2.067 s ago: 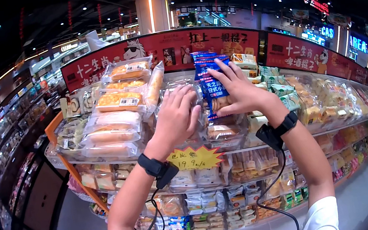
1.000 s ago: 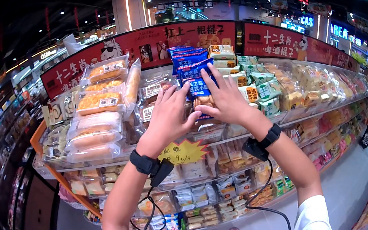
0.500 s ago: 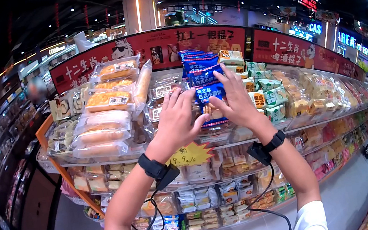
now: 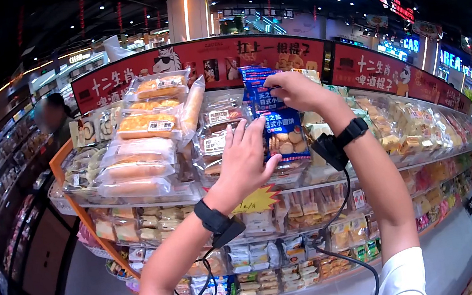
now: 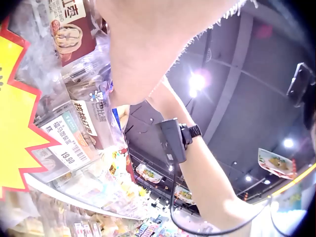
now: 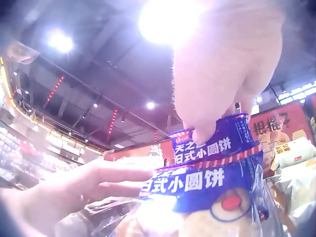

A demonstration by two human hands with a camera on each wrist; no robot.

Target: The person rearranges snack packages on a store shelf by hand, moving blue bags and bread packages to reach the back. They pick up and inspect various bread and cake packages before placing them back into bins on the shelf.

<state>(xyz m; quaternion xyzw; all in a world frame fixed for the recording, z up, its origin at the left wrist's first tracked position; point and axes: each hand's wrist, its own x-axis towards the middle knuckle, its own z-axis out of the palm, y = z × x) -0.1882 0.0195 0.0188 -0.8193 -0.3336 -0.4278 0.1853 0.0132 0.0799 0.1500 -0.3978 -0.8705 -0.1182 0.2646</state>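
Note:
Blue packets of small round biscuits stand in a row, one behind another, in the middle of the top shelf. My right hand (image 4: 304,92) pinches the upper edge of the second biscuit packet (image 4: 266,99) with its thumb and fingers; the right wrist view shows the thumb against this packet (image 6: 212,153). In front of it leans another blue packet (image 4: 288,140), biscuits pictured on its face. My left hand (image 4: 242,155) has its fingers extended, fingertips at the front packet's left edge. Under and left of that hand lie clear-wrapped brown cakes (image 4: 215,143).
Wrapped bread loaves (image 4: 145,127) are piled on the left of the shelf. Green and white packets and other bagged pastries (image 4: 417,128) fill the right. A yellow price sign (image 4: 258,200) hangs on the front edge. A red banner (image 4: 271,52) backs the shelf.
Both hands were at the sides of the front blue packet. My right hand has since moved up and back to pinch the packet behind; the left has stayed beside the front one.

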